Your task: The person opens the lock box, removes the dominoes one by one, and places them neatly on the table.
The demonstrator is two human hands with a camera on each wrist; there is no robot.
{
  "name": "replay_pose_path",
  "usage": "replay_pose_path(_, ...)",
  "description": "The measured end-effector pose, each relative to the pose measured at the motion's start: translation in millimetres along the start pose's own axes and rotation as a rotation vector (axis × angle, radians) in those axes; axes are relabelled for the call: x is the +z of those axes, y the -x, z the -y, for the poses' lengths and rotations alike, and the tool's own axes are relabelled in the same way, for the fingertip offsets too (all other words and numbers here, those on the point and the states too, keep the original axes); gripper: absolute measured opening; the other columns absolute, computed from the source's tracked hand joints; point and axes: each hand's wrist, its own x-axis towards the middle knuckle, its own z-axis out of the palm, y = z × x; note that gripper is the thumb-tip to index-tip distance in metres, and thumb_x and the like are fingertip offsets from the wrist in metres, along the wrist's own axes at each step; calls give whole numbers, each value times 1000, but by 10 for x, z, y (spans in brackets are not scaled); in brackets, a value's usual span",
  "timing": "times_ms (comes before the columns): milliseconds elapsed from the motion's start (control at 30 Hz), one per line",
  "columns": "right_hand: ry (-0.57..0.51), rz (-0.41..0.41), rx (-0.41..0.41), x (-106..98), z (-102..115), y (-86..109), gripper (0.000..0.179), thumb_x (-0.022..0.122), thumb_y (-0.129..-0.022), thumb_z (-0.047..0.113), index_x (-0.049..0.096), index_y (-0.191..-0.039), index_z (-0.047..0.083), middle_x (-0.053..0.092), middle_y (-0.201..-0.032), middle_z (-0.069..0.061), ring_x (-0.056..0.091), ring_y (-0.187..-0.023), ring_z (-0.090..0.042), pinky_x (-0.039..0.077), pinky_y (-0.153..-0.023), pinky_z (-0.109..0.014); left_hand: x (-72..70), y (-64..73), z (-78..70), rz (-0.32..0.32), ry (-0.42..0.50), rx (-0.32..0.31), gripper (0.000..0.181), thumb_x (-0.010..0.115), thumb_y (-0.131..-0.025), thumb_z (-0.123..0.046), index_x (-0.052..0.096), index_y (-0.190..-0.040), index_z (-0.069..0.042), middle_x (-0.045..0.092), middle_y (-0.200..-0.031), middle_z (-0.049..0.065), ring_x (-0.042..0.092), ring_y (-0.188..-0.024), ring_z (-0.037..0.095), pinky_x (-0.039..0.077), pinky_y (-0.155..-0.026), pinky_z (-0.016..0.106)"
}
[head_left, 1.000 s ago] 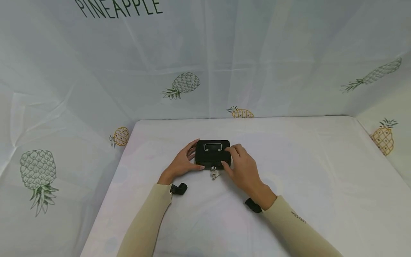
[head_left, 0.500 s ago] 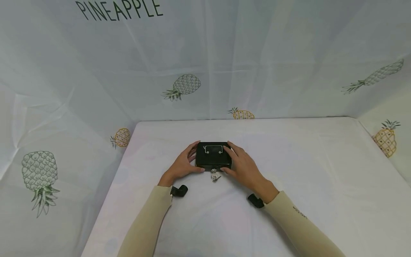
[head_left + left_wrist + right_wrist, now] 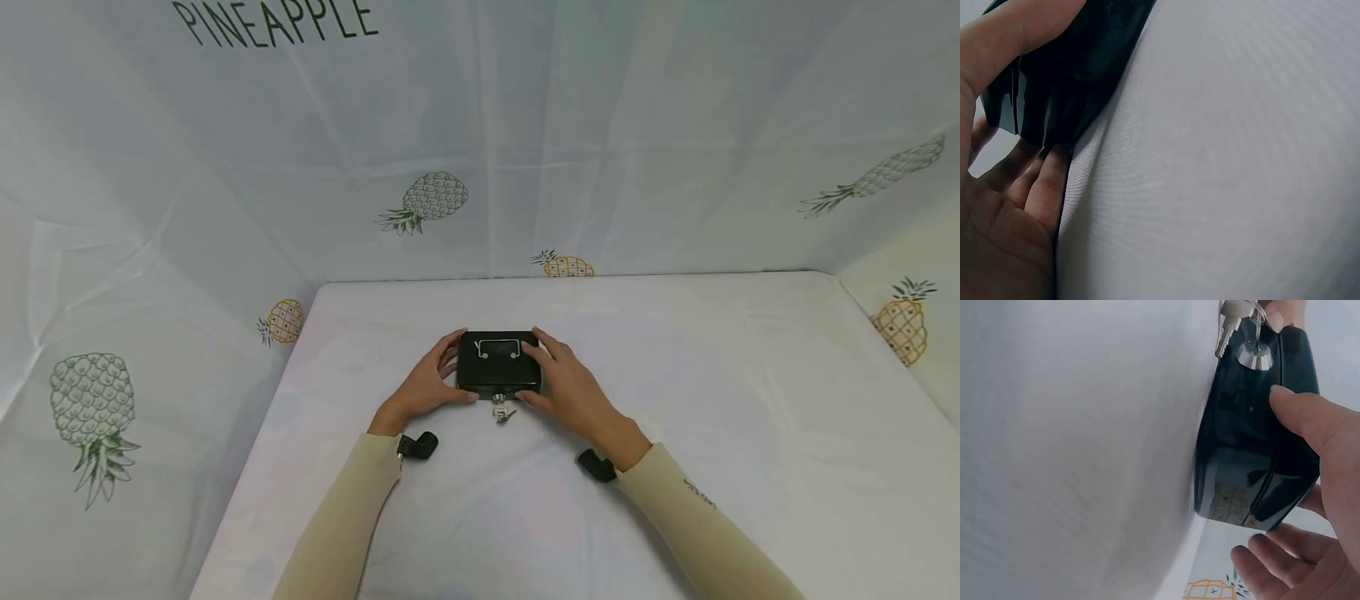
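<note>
A small black cash box [image 3: 498, 368] lies on the white-covered table with its lid down and a wire handle [image 3: 499, 343] folded flat on top. Keys [image 3: 502, 412] hang from the front lock [image 3: 1255, 356], one of them inside it. My left hand [image 3: 425, 380] grips the left end, thumb at the front corner and fingers along the side toward the back. On the other end, my right hand [image 3: 576, 393] holds the box with its thumb on the front and a finger on the lid's right edge. Its other fingers curve beyond the right side in the right wrist view.
White cloth covers the table [image 3: 675, 400]. Behind and beside it hang pale curtains [image 3: 637, 150] printed with pineapples. A black wrist camera [image 3: 418, 446] sits at my left wrist, another black device [image 3: 597, 466] at my right.
My right hand has shifted from the lid's front right to spread round the box's right end, a finger reaching the far corner. The keys swung slightly. The left hand stayed put.
</note>
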Motion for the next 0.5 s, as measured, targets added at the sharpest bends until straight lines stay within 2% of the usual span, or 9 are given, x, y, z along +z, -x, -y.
replay_pose_path(100, 11, 3, 3, -14, -11, -18, 81, 93, -84, 30, 57, -150, 1, 41, -165, -20, 51, -143, -41, 56, -108, -55, 1, 4, -3, 0, -5, 2, 115, 92, -77, 5, 24, -169, -8, 35, -168, 13, 33, -157, 29, 36, -128, 37)
replay_pose_path(300, 55, 3, -14, -36, -53, -50, 82, 93, -82, 36, 59, -149, 3, 46, -162, -18, 65, -128, -40, 62, -96, -53, -3, 5, -5, 1, -1, 1, 115, 92, -78, 3, 24, -169, -11, 35, -168, 12, 33, -158, 28, 36, -128, 38)
replay_pose_path(500, 75, 4, -49, -71, -94, -78, 81, 93, -82, 41, 62, -147, 4, 50, -158, -18, 65, -128, -39, 61, -99, -55, -1, 5, -19, 2, 13, -12, 114, 91, -79, 3, 24, -169, -12, 36, -167, 13, 33, -157, 27, 37, -127, 38)
